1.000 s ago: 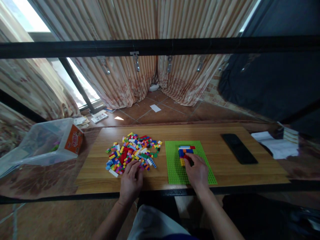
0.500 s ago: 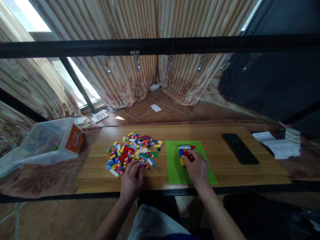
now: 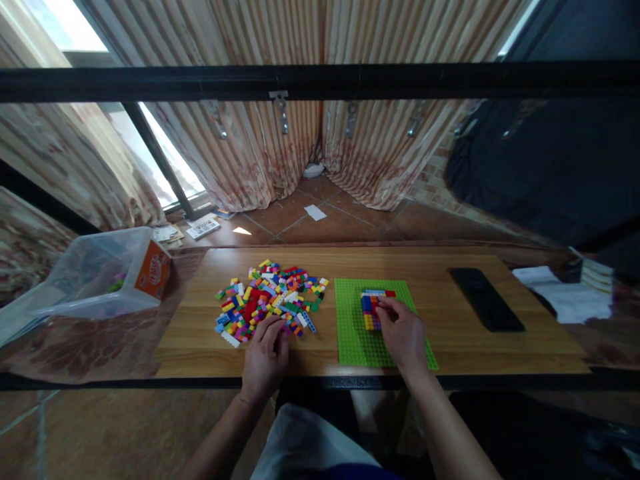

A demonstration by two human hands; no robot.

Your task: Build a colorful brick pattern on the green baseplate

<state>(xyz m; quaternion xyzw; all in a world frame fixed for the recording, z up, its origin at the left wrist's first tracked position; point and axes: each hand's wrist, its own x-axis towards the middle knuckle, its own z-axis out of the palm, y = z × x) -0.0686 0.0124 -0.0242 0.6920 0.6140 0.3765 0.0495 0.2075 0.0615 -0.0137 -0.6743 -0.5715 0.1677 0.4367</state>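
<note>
Bench: seen from the head camera, a long wood-grain top with a black front edge, spanning most of the view.
Loose bricks: a many-coloured heap spread over the bench's left half.
Baseplate: green, studded, lying flat to the right of the heap, apart from it.
Brick build: a small cluster of blue, red, yellow and white on the baseplate.
Left hand: fingers curled at the heap's near edge.
Right hand: thumb and fingertips close together at the build's right side.
Grip: hands well apart; fingers hide what is beneath, so I cannot tell whether either holds a brick.
Black slab: flat on the bench's right, probably a phone.
Plastic box: clear, orange-labelled, left of the bench.
Room: striped curtains behind a black bar, brown tiled floor, dark cloth at right.
</note>
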